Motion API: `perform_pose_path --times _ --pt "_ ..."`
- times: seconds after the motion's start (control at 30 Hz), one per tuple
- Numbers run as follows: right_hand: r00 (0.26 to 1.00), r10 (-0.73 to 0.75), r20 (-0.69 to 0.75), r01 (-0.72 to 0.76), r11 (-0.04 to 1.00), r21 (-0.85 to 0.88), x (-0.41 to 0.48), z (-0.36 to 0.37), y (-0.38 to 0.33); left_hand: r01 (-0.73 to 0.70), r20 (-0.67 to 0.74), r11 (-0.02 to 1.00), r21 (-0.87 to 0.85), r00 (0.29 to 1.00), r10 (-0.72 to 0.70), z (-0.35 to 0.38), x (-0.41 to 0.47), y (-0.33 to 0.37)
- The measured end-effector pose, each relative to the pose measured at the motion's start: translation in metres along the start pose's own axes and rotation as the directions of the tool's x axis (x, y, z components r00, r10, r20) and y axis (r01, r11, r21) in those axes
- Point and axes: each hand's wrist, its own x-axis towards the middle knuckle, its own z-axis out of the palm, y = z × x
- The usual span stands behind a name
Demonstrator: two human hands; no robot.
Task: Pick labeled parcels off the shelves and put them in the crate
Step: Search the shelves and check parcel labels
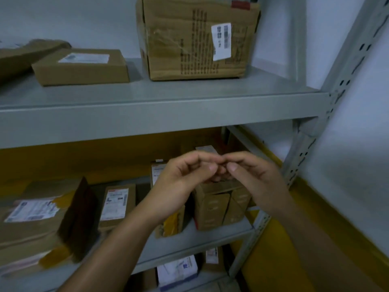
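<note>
My left hand (185, 178) and my right hand (256, 175) meet in front of the middle shelf with fingers curled and fingertips touching; I see no parcel in either. Just behind and below them stands a small upright cardboard box (212, 207). To its left lie a narrow labeled parcel (116, 204) and a wide labeled parcel (31, 211). The top shelf carries a large taped carton (195, 39) with a white label and a flat labeled box (82, 67). No crate is in view.
A dark brown pouch (80, 218) leans between the middle-shelf parcels. A white parcel (179, 270) sits on the bottom shelf. The grey shelf edge (160, 119) runs above my hands, and a perforated upright (303, 157) stands to the right by the wall.
</note>
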Motion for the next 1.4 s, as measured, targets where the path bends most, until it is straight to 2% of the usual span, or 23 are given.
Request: perform_pose_path --times 0.13,0.23,0.43,0.6,0.7,0.87,0.97,1.03,1.4 --pt "0.972 0.234 -0.020 -0.234 0.971 -0.054 -0.004 -0.015 0.053 0.279 -0.154 0.960 0.032 0.950 -0.271 0.014 0.005 -0.044" --pt "0.928 0.366 -0.066 -0.371 0.925 -0.089 -0.002 -0.030 0.088 0.404 -0.267 0.915 -0.017 0.880 -0.393 0.020 0.013 -0.077" --pt "0.859 0.505 -0.089 -0.512 0.855 -0.084 0.014 -0.065 0.153 0.488 -0.467 0.853 -0.185 0.720 -0.513 0.048 0.043 -0.133" --pt "0.804 0.591 -0.064 -0.592 0.786 -0.179 0.024 -0.077 0.192 0.463 -0.656 0.850 -0.250 0.565 -0.500 0.065 0.061 -0.171" --pt "0.772 0.635 -0.021 -0.632 0.763 -0.136 0.026 -0.078 0.203 0.471 -0.672 0.828 -0.303 0.511 -0.536 0.067 0.069 -0.181" --pt "0.653 0.757 -0.037 -0.756 0.654 0.035 0.035 -0.078 0.214 0.575 -0.543 0.723 -0.384 0.493 -0.680 0.063 0.075 -0.196" --pt "0.558 0.830 -0.004 -0.820 0.552 0.154 0.040 -0.076 0.218 0.589 -0.514 0.710 -0.386 0.501 -0.696 0.064 0.081 -0.197" --pt "0.541 0.841 0.014 -0.830 0.532 0.168 0.039 -0.076 0.221 0.571 -0.505 0.721 -0.393 0.521 -0.688 0.064 0.083 -0.200" --pt "0.661 0.748 -0.065 -0.721 0.656 0.222 -0.007 -0.070 0.209 0.485 -0.507 0.797 -0.360 0.616 -0.603 0.074 0.046 -0.199"
